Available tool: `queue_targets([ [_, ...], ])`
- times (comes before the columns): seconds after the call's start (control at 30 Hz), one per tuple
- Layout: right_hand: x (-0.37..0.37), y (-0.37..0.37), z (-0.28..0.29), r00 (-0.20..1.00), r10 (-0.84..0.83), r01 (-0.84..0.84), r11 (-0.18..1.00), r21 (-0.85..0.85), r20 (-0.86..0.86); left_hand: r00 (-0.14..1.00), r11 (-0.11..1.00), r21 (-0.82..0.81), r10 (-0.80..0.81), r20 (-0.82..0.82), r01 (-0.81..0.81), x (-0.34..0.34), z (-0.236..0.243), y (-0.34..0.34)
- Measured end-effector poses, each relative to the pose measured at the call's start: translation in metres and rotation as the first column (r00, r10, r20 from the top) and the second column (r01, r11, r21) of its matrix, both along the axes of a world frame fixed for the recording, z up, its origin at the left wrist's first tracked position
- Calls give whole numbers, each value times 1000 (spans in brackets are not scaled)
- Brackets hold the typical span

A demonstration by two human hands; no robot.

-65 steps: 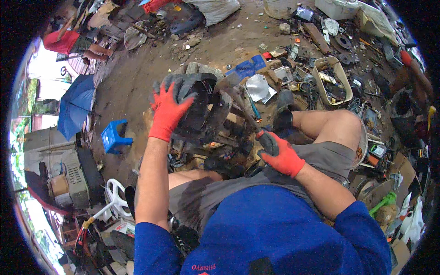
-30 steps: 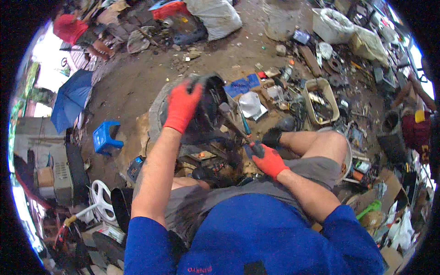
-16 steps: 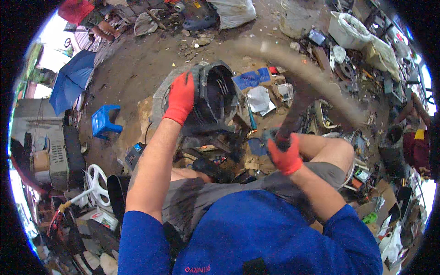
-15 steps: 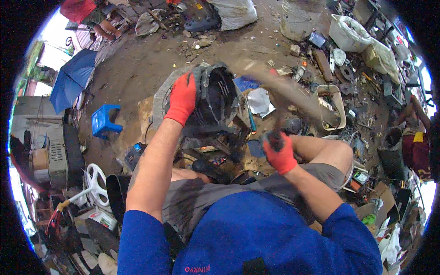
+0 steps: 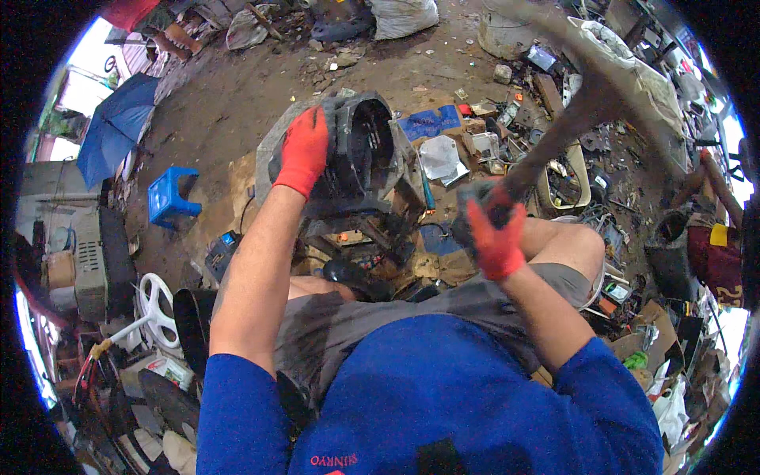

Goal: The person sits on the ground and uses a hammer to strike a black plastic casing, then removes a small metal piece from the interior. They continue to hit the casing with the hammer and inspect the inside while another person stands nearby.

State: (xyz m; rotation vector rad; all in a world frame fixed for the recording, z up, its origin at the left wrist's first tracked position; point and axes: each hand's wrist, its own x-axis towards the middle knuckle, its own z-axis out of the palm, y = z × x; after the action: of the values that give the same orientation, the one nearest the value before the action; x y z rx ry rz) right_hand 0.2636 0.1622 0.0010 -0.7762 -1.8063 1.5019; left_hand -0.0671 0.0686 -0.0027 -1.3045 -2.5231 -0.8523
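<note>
Under left fingers (image 5: 312, 127) (grip unclear) sits a dark housing (image 5: 346, 162); right fingers (image 5: 478, 220) clasp a tool (image 5: 554, 133)

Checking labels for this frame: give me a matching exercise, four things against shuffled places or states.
Things
1. left hand
2. right hand
3. stool
4. umbrella

Places or states
A. spread open, at the picture's upper left
B. gripping a blurred long tool
C. standing on the ground
D. on the black hollow part

Pairs: 1-D, 2-B, 3-C, 4-A
</note>
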Motion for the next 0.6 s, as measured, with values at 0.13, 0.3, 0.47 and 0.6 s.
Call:
queue_targets([
  [0.13,0,-14,-91,835,183,-214,977,0,519,986,990,-137,39,159,-17,9,20,14],
  [0.3,0,-18,-28,838,304,-276,953,-129,453,999,998,-50,41,9,-41,-14,-9,-10],
  [0.47,24,13,24,930,255,-221,964,-150,265,996,991,-125,-46,72,55,21,24,-10],
  [0.6,36,11,1,962,158,-142,986,-84,224,995,904,-426,25,92,17,37,59,0],
])
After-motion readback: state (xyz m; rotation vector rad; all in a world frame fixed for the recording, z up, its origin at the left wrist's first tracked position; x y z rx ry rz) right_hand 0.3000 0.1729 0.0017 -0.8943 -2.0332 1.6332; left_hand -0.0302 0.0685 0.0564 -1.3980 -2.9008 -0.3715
